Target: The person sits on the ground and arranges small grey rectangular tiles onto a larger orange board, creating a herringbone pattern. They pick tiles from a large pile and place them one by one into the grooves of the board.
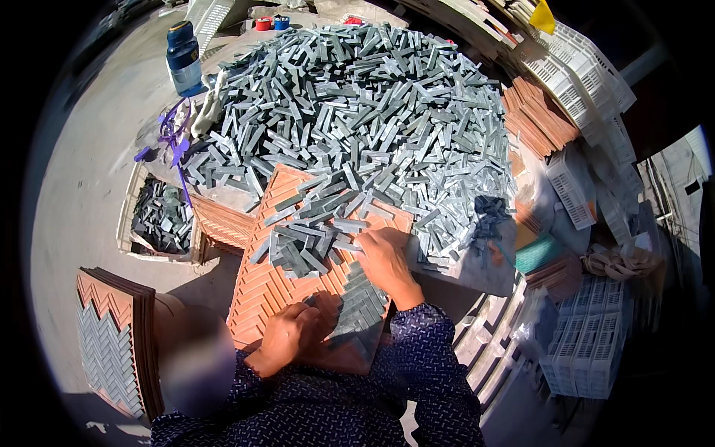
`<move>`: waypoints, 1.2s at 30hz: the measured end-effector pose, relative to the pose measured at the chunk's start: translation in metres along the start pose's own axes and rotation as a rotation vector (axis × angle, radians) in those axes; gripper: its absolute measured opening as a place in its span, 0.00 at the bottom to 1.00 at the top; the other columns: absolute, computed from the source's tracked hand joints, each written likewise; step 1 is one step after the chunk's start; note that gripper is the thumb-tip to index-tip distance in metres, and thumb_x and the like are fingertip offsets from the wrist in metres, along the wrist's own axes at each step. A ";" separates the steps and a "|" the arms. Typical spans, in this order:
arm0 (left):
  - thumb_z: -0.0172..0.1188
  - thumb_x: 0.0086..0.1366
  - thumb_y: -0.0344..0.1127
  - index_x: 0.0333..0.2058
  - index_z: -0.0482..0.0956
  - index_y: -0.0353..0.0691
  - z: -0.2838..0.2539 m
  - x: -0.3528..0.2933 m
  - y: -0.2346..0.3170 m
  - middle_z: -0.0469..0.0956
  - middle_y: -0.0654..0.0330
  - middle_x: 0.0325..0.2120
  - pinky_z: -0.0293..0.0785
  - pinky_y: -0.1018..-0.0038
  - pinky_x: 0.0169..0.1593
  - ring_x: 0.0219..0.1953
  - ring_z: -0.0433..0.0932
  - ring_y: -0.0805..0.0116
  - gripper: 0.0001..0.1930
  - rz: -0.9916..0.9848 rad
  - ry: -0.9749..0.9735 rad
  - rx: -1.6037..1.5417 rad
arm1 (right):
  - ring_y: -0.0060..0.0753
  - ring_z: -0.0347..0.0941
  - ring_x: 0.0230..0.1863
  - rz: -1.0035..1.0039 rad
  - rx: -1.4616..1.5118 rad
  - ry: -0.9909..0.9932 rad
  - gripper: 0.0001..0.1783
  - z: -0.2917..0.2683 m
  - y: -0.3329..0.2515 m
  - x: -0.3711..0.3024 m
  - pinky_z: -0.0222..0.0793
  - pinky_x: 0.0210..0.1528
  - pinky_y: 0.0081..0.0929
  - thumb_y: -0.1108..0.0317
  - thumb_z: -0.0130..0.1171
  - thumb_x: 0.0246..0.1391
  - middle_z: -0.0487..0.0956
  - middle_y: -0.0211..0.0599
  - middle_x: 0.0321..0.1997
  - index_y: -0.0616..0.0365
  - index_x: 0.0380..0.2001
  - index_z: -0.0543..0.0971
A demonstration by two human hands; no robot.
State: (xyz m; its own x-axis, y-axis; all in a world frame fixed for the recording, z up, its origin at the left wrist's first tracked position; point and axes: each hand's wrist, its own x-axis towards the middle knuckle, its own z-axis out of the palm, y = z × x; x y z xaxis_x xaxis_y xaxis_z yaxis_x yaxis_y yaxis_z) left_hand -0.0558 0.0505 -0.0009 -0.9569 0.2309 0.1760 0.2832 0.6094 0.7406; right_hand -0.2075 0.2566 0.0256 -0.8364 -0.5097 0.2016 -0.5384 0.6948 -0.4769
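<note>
An orange molded tray (249, 298) with herringbone slots lies tilted in front of me, its far end toward the heap. Dark grey stone strips (361, 305) fill its slots at the near right, and a loose pile of strips (302, 249) covers its upper middle. At the right edge of that pile, my right hand (383, 261) has its fingertips closed on a pale grey stone strip (346, 246). My left hand (287, 335) rests low over the tray, left of the filled slots, fingers curled in; what they hold, if anything, is hidden.
A big heap of stone strips (357, 112) covers the table beyond. To the left are a crate of dark pieces (160, 216), a water bottle (184, 59) and a stack of filled trays (115, 343). Orange trays (536, 115) and white plastic crates (585, 339) stand on the right.
</note>
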 end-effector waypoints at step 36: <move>0.60 0.54 0.26 0.33 0.80 0.37 -0.005 -0.002 0.002 0.78 0.54 0.27 0.75 0.64 0.32 0.28 0.78 0.52 0.06 -0.073 0.060 -0.042 | 0.53 0.72 0.37 0.112 0.057 0.271 0.06 0.030 -0.009 -0.008 0.68 0.38 0.42 0.74 0.59 0.47 0.74 0.46 0.33 0.61 0.31 0.75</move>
State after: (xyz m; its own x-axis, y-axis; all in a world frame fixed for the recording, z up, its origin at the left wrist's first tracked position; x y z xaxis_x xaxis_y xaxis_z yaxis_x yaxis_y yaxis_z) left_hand -0.0541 0.0476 0.0033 -0.9774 0.1406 0.1580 0.2109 0.5904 0.7791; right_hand -0.1925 0.2392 0.0024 -0.8915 -0.2720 0.3623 -0.4408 0.7053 -0.5552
